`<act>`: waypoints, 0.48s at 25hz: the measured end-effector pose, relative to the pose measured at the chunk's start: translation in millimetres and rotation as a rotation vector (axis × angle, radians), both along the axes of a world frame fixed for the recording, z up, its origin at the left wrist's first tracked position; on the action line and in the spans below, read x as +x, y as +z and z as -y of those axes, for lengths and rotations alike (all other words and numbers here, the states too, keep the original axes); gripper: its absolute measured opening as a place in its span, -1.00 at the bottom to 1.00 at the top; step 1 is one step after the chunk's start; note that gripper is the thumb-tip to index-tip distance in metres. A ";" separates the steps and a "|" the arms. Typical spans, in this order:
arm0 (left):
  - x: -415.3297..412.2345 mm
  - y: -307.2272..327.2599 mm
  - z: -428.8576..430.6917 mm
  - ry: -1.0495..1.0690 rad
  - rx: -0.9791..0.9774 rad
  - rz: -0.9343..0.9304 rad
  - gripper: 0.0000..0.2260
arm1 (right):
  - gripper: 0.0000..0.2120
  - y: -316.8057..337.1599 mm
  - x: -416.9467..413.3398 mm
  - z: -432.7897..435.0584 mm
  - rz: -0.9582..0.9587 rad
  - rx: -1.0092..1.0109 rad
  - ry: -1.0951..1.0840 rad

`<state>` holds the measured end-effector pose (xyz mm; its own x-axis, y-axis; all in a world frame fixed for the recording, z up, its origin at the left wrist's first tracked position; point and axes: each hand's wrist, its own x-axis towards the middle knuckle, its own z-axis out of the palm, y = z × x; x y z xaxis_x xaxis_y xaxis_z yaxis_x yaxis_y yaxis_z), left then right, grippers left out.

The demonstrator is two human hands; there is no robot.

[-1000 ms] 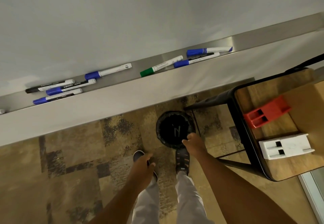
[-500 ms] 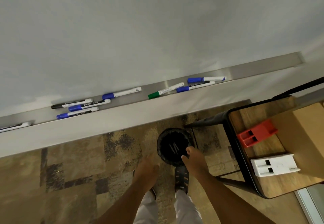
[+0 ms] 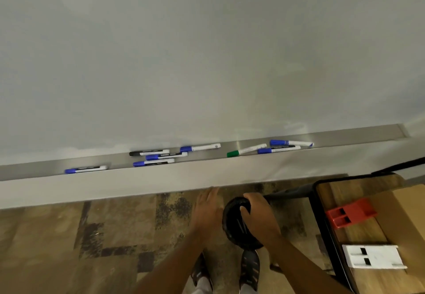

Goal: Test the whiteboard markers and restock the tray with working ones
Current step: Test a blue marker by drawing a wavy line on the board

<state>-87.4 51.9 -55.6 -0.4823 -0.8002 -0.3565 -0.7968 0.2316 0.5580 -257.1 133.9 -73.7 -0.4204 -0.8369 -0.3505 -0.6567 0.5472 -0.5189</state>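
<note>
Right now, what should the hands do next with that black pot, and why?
Probably lift the black pot toward the tray: the right hand grips its rim, thumb inside, while the left hand is open beside it, holding nothing.

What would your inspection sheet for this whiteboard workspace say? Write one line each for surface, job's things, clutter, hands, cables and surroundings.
Surface: whiteboard shows no marks; metal tray runs along its foot.
Job's things: eight markers lie in the tray: six blue markers, one black marker and one green marker.
Clutter: red block, white block and cardboard box on the side table; black bin on the floor, contents too dark to name.
Hands: left hand flat, holding nothing; right hand curled in front of the bin's rim, and whether it touches cannot be told.
Cables: nothing seen.
Surroundings: patterned carpet; the person's shoes.
</note>
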 end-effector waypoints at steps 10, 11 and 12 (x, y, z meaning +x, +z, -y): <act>74.5 42.2 73.4 0.359 -0.222 -0.033 -0.43 | -0.59 63.0 100.9 137.3 -0.176 -0.287 0.322; 86.1 43.6 80.8 0.396 -0.242 -0.012 -0.41 | -0.57 65.1 111.3 147.6 -0.189 -0.299 0.370; 98.1 44.9 87.7 0.439 -0.253 0.008 -0.39 | -0.54 66.3 121.7 157.2 -0.206 -0.310 0.420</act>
<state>10.7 -35.8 -10.7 -0.0789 -0.9888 -0.1270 -0.8533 0.0011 0.5214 -135.5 -23.3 -7.4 -0.0628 -0.9980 -0.0077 -0.8900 0.0595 -0.4520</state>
